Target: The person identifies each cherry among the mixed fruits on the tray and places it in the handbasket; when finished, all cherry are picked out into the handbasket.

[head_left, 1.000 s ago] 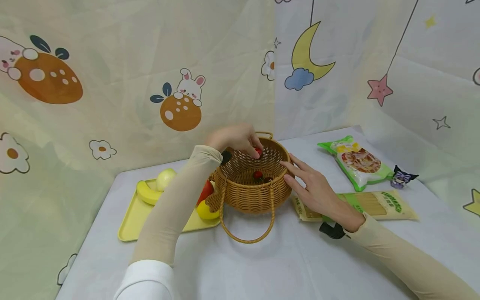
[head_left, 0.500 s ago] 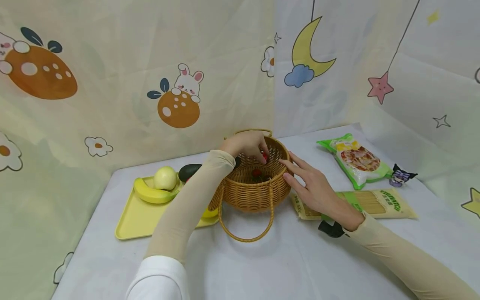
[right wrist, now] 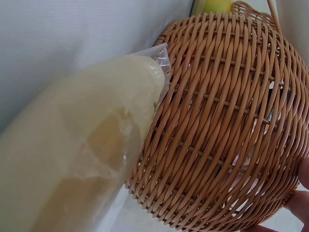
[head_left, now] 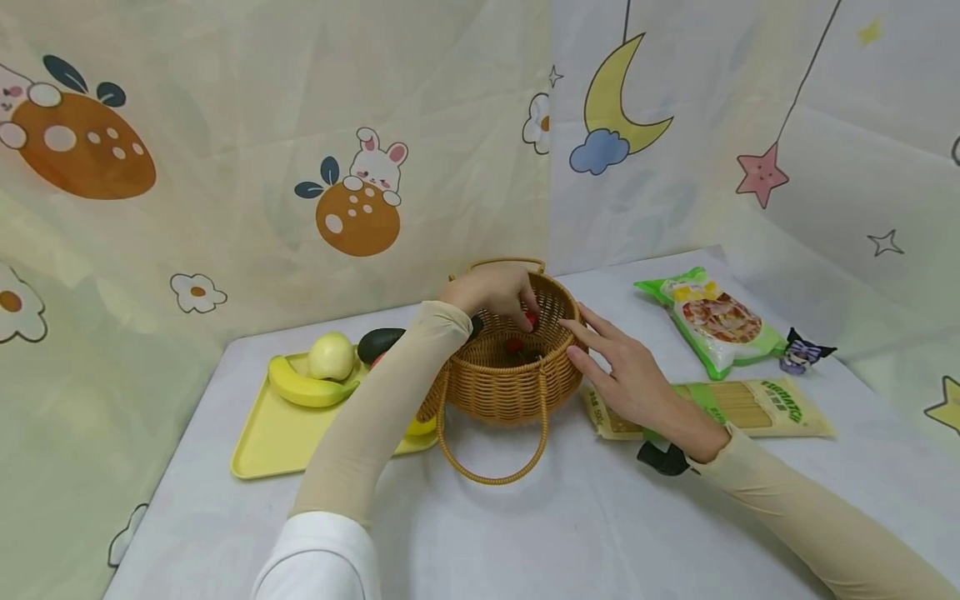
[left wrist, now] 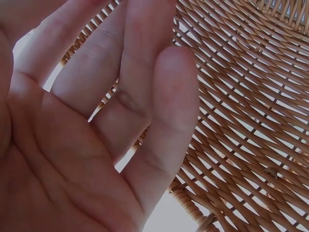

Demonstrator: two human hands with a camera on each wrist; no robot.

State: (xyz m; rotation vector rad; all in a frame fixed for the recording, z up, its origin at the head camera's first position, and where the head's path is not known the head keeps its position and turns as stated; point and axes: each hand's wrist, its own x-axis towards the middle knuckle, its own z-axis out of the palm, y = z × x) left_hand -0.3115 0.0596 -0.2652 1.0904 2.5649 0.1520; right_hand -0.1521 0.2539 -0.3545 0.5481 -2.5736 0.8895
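A round woven wicker basket (head_left: 498, 396) stands in the middle of the table, one handle hanging down at its front. My left hand (head_left: 497, 290) reaches over the rim into it. Between thumb and fingers it pinches a small red fruit (head_left: 532, 320), mostly hidden. Another red fruit (head_left: 513, 345) lies at the basket's bottom. In the left wrist view the palm (left wrist: 63, 159) faces the weave, with most fingertips out of frame. My right hand (head_left: 626, 371) rests its nearly straight fingers on the basket's right rim and side; the right wrist view catches fingertips (right wrist: 303, 174) at the weave.
Left of the basket, a yellow tray (head_left: 262, 446) bears a banana (head_left: 303, 387), a pale round fruit (head_left: 331, 357) and a dark avocado-like item (head_left: 378, 343). A noodle pack (head_left: 750, 408), a green snack bag (head_left: 720, 325) and a small figurine (head_left: 802, 354) lie right.
My left hand has moved right and lower into the basket with the red fruit, uncovering more of the tray. The right hand stays at the rim.
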